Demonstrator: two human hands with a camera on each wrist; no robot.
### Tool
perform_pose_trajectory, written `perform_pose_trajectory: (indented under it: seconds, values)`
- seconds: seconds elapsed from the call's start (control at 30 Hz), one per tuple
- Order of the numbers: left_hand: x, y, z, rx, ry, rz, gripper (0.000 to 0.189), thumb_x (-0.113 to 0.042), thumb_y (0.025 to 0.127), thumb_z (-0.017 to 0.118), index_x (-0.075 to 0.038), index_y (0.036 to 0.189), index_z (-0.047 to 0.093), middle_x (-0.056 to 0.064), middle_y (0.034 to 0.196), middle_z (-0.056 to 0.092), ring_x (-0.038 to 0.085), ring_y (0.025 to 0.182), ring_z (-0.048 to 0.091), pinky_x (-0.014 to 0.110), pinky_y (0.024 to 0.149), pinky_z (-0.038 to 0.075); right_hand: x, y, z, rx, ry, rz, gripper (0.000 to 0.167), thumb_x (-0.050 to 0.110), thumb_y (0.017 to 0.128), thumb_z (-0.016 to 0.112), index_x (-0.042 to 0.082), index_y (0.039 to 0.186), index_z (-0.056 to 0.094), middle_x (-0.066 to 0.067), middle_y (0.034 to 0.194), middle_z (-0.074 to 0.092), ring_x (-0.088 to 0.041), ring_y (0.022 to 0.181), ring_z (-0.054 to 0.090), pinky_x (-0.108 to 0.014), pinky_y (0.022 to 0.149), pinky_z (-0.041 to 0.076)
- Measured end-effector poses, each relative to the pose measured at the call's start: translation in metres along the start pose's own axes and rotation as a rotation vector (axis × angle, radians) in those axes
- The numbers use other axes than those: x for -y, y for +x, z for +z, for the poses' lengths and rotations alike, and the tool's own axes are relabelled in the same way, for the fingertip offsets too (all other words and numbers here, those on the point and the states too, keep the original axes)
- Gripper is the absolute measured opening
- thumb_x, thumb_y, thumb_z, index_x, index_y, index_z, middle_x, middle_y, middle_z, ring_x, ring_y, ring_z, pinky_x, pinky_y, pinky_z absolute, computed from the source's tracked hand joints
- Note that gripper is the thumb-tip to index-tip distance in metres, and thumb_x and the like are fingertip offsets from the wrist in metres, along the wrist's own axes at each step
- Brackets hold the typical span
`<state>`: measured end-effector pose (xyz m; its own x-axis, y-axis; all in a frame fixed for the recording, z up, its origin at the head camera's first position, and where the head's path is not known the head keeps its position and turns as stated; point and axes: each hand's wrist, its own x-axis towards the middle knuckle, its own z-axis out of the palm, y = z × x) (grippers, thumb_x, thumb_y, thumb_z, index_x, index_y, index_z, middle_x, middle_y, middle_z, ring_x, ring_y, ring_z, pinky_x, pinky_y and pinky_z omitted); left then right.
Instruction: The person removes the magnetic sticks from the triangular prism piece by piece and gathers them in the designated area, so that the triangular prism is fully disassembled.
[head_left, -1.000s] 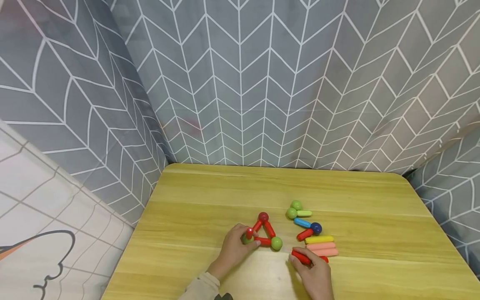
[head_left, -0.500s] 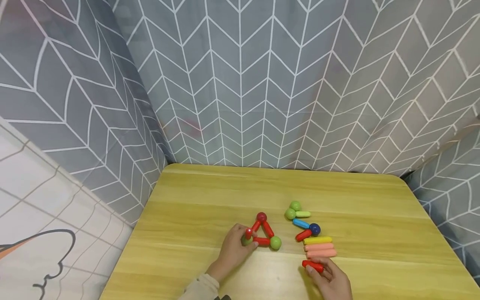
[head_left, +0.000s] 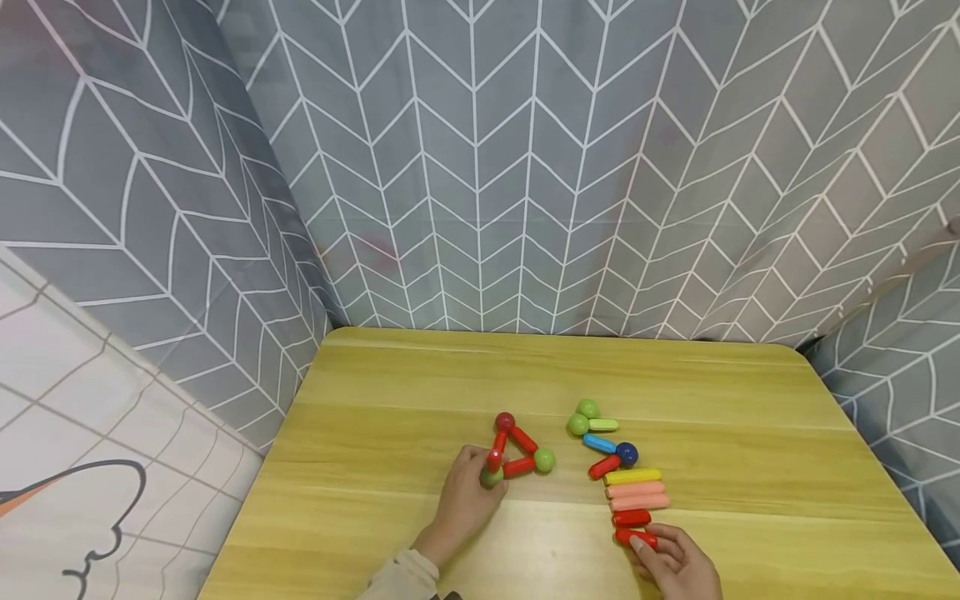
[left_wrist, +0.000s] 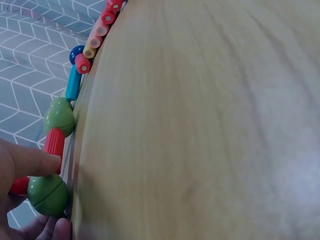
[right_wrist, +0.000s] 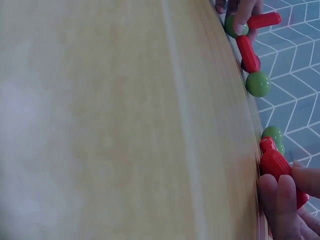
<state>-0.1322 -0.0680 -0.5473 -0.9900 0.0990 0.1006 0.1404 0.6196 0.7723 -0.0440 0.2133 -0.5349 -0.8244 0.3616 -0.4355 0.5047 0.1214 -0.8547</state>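
Red triangle frame (head_left: 523,439): three rods set between a dark red ball (head_left: 505,422), a right-corner green ball (head_left: 544,459) and a left-corner green ball (head_left: 491,479); rests on the wood-grain tabletop (head_left: 390,375), left of the loose parts.
Upright red rod (head_left: 494,461): stands on the left-corner green ball, free end pointing up and away from the tabletop.
Left hand (head_left: 462,502): grasps the left-corner green ball between thumb and fingers; likely purpose, to steady that corner and keep the upright from tipping.
Right hand (head_left: 678,562): pinches a short red rod (head_left: 635,538) by thumb and fingers, just beside a second red rod (head_left: 632,518); judged to be aligning it with the row.
Rod row: second red rod nearest, then two pink rods (head_left: 639,502), then a yellow rod (head_left: 633,477); laid roughly parallel, apparently for easy single pick-up.
Navy ball (head_left: 627,453): sits where a blue rod (head_left: 600,443) and an angled red rod (head_left: 604,467) meet.
Green ball pair (head_left: 578,424): side by side, a lime rod (head_left: 603,425) at the nearer ball; contact with the blue rod cannot be confirmed from this angle.
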Motion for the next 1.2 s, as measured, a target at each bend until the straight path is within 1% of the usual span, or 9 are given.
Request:
perform_pose_trajectory:
  seconds: [0.27,0.5,0.67,0.77,0.83,0.9,1.07,1.13,1.2]
  values:
    - [-0.001,-0.004,-0.002,0.057,0.056,-0.027,0.051,-0.011,0.077,0.082,-0.005,0.126,0.068,0.005,0.109,0.058,0.017,0.096,0.056,0.03,0.079,0.047,-0.004,0.005,-0.004,-0.026,-0.033,0.016,0.06,0.028,0.088,0.076,-0.009,0.128,0.051,0.0,0.08,0.071,-0.014,0.069,0.071,-0.027,0.063,0.06]
    - [-0.005,-0.008,-0.007,0.135,0.097,0.018,0.064,-0.01,0.072,0.083,-0.002,0.132,0.062,-0.001,0.096,0.057,0.011,0.085,0.052,0.026,0.074,0.045,-0.005,0.006,-0.002,-0.046,-0.039,0.032,0.072,0.039,0.085,0.079,-0.007,0.131,0.051,0.003,0.079,0.068,-0.014,0.067,0.068,-0.028,0.061,0.059]
    - [-0.007,-0.007,-0.01,0.195,0.001,0.041,0.066,-0.005,0.071,0.083,-0.008,0.133,0.063,-0.001,0.095,0.065,0.007,0.081,0.058,0.024,0.076,0.045,-0.005,0.007,0.001,-0.09,-0.037,0.021,0.064,0.033,0.088,0.074,-0.006,0.132,0.052,0.004,0.077,0.065,-0.013,0.063,0.067,-0.028,0.059,0.059]
    - [-0.007,-0.006,-0.011,0.223,-0.062,0.042,0.065,0.0,0.071,0.081,-0.009,0.133,0.064,0.0,0.094,0.066,0.006,0.078,0.058,0.021,0.072,0.045,-0.005,0.008,0.004,-0.125,-0.049,0.018,0.069,0.04,0.087,0.076,-0.006,0.133,0.053,0.005,0.076,0.064,-0.013,0.063,0.066,-0.027,0.058,0.058]
    - [-0.007,-0.006,-0.011,0.214,-0.072,0.041,0.064,0.002,0.072,0.08,-0.009,0.132,0.064,0.001,0.092,0.066,0.006,0.077,0.056,0.019,0.069,0.046,-0.006,0.008,0.006,-0.148,-0.055,0.015,0.071,0.042,0.086,0.077,-0.006,0.133,0.053,0.005,0.076,0.063,-0.012,0.062,0.065,-0.027,0.057,0.057]
    - [-0.006,-0.007,-0.011,0.17,-0.046,0.045,0.06,0.002,0.073,0.078,-0.01,0.13,0.065,0.0,0.09,0.064,0.007,0.078,0.055,0.018,0.069,0.045,-0.007,0.008,0.007,-0.158,-0.057,0.008,0.072,0.042,0.086,0.077,-0.006,0.133,0.053,0.004,0.077,0.063,-0.012,0.062,0.065,-0.026,0.057,0.057]
    - [-0.005,-0.006,-0.012,0.012,0.089,0.128,0.049,-0.004,0.078,0.08,-0.017,0.124,0.07,-0.004,0.102,0.065,0.011,0.095,0.057,0.028,0.083,0.052,-0.008,0.008,0.007,-0.164,-0.063,-0.026,0.065,0.034,0.089,0.073,-0.007,0.134,0.053,0.002,0.078,0.063,-0.011,0.062,0.064,-0.026,0.057,0.058]
    - [-0.004,-0.005,-0.012,-0.016,0.134,0.176,0.047,-0.007,0.079,0.08,-0.019,0.123,0.071,-0.006,0.109,0.067,0.013,0.103,0.058,0.034,0.09,0.054,-0.008,0.008,0.007,-0.166,-0.07,-0.034,0.064,0.034,0.089,0.073,-0.008,0.134,0.053,0.003,0.078,0.064,-0.011,0.061,0.064,-0.027,0.057,0.058]
    - [-0.004,-0.003,-0.012,-0.007,0.16,0.201,0.045,-0.009,0.08,0.08,-0.02,0.123,0.071,-0.006,0.116,0.068,0.015,0.11,0.06,0.038,0.096,0.054,-0.008,0.008,0.007,-0.17,-0.07,-0.033,0.06,0.031,0.09,0.072,-0.007,0.133,0.055,0.003,0.077,0.065,-0.011,0.061,0.064,-0.027,0.057,0.058]
